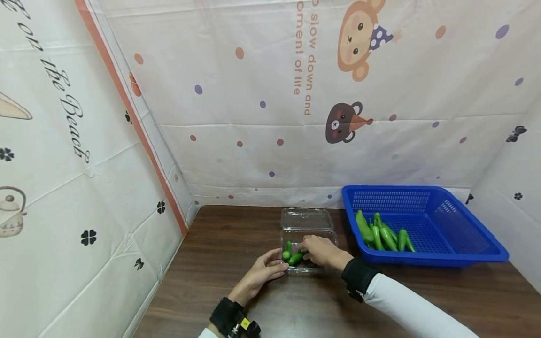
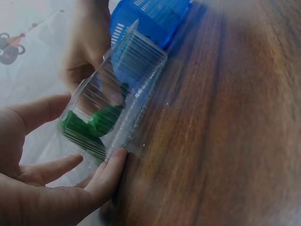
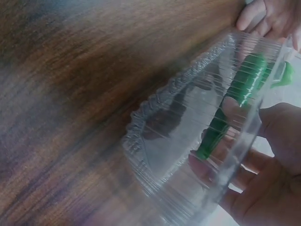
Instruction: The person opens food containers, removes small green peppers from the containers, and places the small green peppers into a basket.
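Observation:
A clear plastic clamshell box [image 1: 313, 270] sits on the table, its lid [image 1: 306, 219] folded back toward the wall. My right hand [image 1: 320, 249] reaches down into it and pinches a green chili pepper [image 3: 249, 77] between thumb and fingers, low inside the box. Beside that one lies another green pepper [image 2: 77, 131], against the box's left end. Around the left front corner my left hand [image 1: 265, 271] rests its fairly straight, spread fingers against the outer wall, one fingertip [image 2: 120, 155] low by the table.
To the right stands a blue plastic basket [image 1: 439, 258] with several green peppers [image 1: 382, 234] at its left end. The brown wooden table [image 1: 203, 281] is bounded by a printed cloth [image 1: 253, 155] behind and on both sides.

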The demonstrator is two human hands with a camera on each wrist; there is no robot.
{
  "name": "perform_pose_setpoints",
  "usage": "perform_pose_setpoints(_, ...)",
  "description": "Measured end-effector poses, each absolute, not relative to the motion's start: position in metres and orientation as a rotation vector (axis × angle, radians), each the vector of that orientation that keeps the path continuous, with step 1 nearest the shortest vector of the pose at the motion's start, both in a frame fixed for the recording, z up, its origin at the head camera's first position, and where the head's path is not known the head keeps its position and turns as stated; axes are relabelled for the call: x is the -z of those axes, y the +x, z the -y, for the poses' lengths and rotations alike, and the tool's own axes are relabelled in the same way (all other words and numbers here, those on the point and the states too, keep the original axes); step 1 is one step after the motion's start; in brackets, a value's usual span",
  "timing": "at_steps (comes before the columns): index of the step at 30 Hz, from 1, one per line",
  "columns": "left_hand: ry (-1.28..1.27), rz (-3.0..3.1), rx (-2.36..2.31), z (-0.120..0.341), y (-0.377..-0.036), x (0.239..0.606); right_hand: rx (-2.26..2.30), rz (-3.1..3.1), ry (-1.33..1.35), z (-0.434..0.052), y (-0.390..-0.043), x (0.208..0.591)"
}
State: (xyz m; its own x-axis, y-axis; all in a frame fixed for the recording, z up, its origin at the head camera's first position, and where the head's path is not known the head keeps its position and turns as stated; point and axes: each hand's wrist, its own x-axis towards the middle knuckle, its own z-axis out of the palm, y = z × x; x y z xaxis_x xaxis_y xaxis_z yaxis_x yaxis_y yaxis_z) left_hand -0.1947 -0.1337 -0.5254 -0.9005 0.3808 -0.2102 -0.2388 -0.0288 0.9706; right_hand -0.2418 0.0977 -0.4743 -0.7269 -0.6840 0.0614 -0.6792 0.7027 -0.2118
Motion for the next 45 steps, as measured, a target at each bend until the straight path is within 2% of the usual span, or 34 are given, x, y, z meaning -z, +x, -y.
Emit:
perform_pose_setpoints(13,0.154,-1.839,-1.981,0.135,-0.196,0.526,0.370,-2.895,-1.059,-0.101,-0.242,0.461)
perform_pose_setpoints(29,0.180,-1.830,-2.000,0.134,-0.194,0.525,0.603,-2.873,-1.148,-0.124,-0.244,0.433)
perform_pose_setpoints(45,0.189,-1.825,-2.008,0.134,-0.193,0.528,0.730,-2.998,-1.019,-0.140,-0.252,0.405)
